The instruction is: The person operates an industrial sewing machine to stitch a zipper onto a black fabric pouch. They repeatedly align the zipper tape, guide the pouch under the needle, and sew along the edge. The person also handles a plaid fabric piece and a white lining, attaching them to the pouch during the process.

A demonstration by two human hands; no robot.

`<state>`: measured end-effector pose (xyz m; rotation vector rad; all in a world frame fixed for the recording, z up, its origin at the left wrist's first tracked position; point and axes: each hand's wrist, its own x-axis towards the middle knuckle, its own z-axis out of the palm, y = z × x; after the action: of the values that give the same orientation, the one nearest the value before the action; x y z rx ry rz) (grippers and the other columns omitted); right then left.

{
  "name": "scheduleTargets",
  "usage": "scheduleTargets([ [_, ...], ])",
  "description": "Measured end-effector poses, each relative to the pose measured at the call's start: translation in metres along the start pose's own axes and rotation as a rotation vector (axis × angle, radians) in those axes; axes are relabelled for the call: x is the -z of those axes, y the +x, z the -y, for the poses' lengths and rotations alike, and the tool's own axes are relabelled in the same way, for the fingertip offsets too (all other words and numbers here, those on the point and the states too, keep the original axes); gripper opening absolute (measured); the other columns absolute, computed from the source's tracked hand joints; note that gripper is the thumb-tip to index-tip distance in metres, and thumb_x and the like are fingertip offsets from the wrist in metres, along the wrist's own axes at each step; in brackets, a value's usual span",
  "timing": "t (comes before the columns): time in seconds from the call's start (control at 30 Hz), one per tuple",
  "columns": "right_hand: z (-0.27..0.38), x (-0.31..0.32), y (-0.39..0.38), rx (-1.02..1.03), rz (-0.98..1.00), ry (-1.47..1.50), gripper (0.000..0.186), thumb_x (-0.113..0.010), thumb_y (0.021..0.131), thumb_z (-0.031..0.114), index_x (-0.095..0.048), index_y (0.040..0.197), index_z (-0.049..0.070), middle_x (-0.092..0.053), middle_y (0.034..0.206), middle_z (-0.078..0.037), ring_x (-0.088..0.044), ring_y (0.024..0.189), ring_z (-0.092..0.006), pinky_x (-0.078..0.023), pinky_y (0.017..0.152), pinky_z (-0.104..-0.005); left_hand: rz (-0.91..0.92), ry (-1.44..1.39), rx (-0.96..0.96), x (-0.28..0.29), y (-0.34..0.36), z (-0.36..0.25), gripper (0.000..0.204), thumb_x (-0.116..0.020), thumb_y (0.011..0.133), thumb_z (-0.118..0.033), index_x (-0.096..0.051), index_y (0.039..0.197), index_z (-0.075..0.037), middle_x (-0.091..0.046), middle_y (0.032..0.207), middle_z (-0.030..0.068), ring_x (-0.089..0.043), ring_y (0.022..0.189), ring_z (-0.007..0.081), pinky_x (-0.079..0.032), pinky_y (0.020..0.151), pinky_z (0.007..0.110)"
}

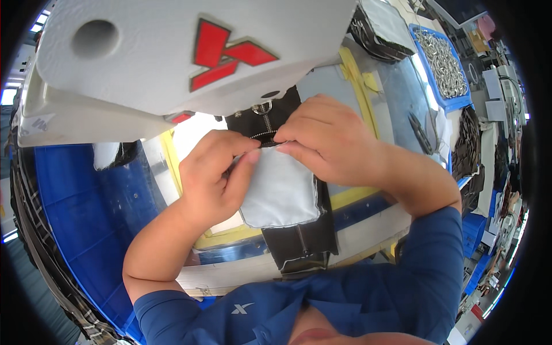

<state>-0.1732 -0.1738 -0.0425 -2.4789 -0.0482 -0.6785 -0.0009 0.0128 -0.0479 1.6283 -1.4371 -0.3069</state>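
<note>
Pinching the top edge of a pale grey fabric piece (282, 192), the left hand (213, 175) has its thumb and fingers (246, 167) closed on the cloth just under the white sewing machine head (172, 52). The right hand (333, 144) meets it from the other side, its fingers curled shut on the same edge where a zipper (265, 123) runs up toward the needle. Beneath the grey piece lies a black fabric strip (302, 241), hanging over the near edge of the worktop (368, 227). Yellow tape (353, 72) marks the worktop around the work. Far right, well apart from both hands, sits a blue tray (422, 69) filled with small metal parts (443, 63).
</note>
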Motion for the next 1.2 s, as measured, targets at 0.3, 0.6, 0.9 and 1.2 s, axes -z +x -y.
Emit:
scheduleTargets([
  [0.3,0.005,-0.005,-0.005,0.108,-0.038,-0.077,0.015,-0.077,0.085,0.010,-0.068,0.095,0.008,-0.059,0.084,-0.007,-0.063,0.070,-0.0275,-0.053,0.063,-0.0407,0.030,-0.168,0.067,-0.004,0.003,0.007,0.012,-0.082,0.090,-0.002,-0.079,0.102,-0.001,-0.075,0.089,0.0096,-0.063,0.068,0.0161,-0.047,0.060,0.028],
  [0.6,0.003,0.000,-0.005,-0.048,0.051,0.104,0.016,-0.079,0.089,0.008,-0.068,0.100,0.007,-0.064,0.089,-0.009,-0.067,0.077,-0.0332,-0.055,0.066,-0.0447,0.100,-0.056,0.125,0.001,0.002,-0.003,0.014,-0.082,0.088,0.000,-0.080,0.102,0.002,-0.076,0.090,0.0099,-0.067,0.075,0.0150,-0.049,0.064,0.026],
  [0.9,0.004,-0.001,-0.004,-0.017,0.047,0.106,0.017,-0.080,0.088,0.008,-0.068,0.099,0.007,-0.063,0.088,-0.009,-0.066,0.078,-0.0326,-0.055,0.066,-0.0441,0.077,-0.114,0.081,0.000,0.000,0.003,0.015,-0.082,0.085,0.003,-0.079,0.100,0.002,-0.076,0.090,0.0099,-0.064,0.070,0.0139,-0.047,0.061,0.026],
  [1.2,0.006,0.000,-0.003,-0.013,0.059,0.100,0.017,-0.080,0.087,0.007,-0.069,0.100,0.007,-0.063,0.089,-0.009,-0.067,0.078,-0.0325,-0.055,0.067,-0.0439,0.090,-0.136,0.153,0.000,0.001,-0.001,0.013,-0.083,0.088,-0.003,-0.079,0.099,0.003,-0.075,0.089,0.0091,-0.067,0.077,0.0155,-0.049,0.068,0.028],
])
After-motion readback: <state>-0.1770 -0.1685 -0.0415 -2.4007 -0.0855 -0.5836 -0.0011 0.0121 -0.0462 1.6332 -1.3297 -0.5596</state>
